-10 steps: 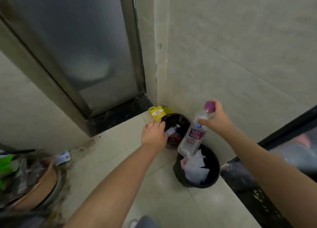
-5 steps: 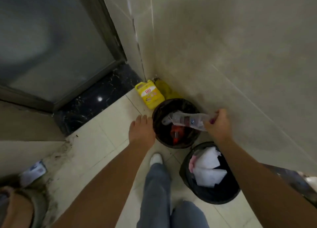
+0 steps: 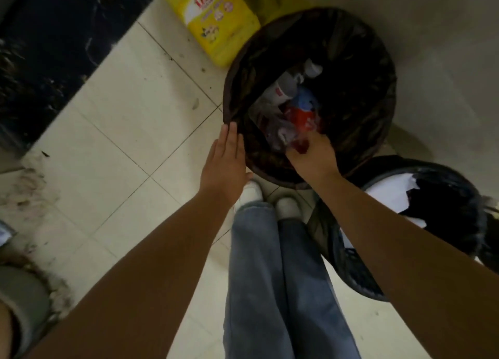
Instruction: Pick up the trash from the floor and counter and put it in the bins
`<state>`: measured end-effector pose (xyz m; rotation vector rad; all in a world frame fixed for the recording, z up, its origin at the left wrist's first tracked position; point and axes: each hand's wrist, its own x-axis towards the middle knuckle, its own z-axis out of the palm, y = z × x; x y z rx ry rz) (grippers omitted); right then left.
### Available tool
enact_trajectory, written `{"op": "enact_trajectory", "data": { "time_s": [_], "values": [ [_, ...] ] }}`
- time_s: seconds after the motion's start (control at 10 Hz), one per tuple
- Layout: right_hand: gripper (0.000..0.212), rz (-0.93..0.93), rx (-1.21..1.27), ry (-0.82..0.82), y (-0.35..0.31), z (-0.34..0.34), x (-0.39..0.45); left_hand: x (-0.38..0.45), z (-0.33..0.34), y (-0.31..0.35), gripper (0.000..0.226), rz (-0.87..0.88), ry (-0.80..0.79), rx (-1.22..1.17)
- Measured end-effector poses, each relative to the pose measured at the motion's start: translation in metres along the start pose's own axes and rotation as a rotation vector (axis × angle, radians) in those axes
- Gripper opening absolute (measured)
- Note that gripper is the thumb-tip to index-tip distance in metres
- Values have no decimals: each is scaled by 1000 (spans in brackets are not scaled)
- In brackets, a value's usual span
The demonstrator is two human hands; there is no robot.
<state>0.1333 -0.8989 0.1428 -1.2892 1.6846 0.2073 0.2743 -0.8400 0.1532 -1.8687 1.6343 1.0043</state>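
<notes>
Pale floor tiles filled the left and near part of the scene, grimy along the left edge, with a dark marbled threshold at the far left and a beige wall on the far right. Down in the corner stood a yellow jug, and just beside it, to the right, the dark-lined bin, its rim wide and round. Nearer and further right sat the second bin, black-lined, with white paper in it. Jeans and white shoes showed near centre, toes just short of the first bin.

And there was the left hand, flat, fingers straight and together, nothing in it, fingertips touching the near left rim of the dark-lined bin. The right hand was over the near rim and inside the bin, fingers curled down around the purple-capped end of the clear plastic bottle. The bottle lay inside that bin, on top of crumpled wrappers and a red and blue piece of packaging, its body blurred. Whether the grip was firm or loosening could not be told.
</notes>
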Motion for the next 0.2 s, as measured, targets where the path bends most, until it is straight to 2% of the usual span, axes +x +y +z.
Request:
{"op": "enact_trajectory", "data": {
  "time_s": [0.1, 0.2],
  "values": [
    [40, -49, -109, -104, 6, 15, 9, 5, 13, -4, 75, 19, 23, 11],
    [45, -130, -291, -78, 3, 8, 1, 4, 8, -6, 71, 29, 17, 47]
  ]
}}
